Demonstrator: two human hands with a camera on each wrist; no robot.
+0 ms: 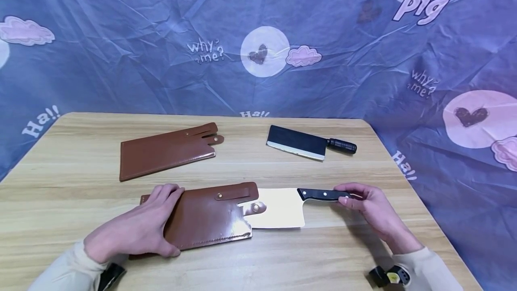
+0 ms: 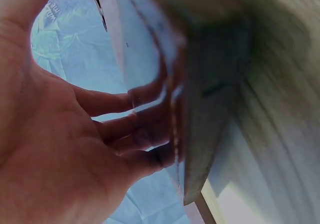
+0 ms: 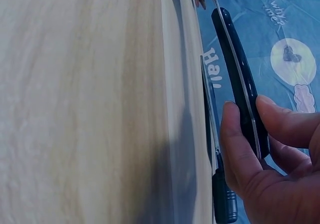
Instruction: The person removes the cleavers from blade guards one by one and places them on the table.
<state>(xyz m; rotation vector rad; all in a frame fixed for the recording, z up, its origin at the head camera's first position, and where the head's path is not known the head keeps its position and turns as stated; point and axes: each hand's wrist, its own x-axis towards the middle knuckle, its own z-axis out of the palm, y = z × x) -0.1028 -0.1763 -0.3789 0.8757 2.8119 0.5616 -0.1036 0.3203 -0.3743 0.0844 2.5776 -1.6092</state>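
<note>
A cleaver with a shiny blade (image 1: pixel 280 208) lies near the table's front, its blade partly inside a brown leather sheath (image 1: pixel 206 219). My left hand (image 1: pixel 139 226) grips the sheath's left end, fingers curled over its edge (image 2: pixel 150 129). My right hand (image 1: pixel 369 205) pinches the cleaver's black riveted handle (image 1: pixel 323 194), seen close in the right wrist view (image 3: pixel 240 84). The sheath's snap strap (image 1: pixel 253 209) hangs undone over the blade.
A second brown sheath (image 1: pixel 167 151) lies at the back left of the wooden table (image 1: pixel 60 183). A dark-bladed cleaver (image 1: pixel 300 143) with a black round handle rests at the back right. A blue printed cloth (image 1: pixel 258 35) hangs behind and to the right.
</note>
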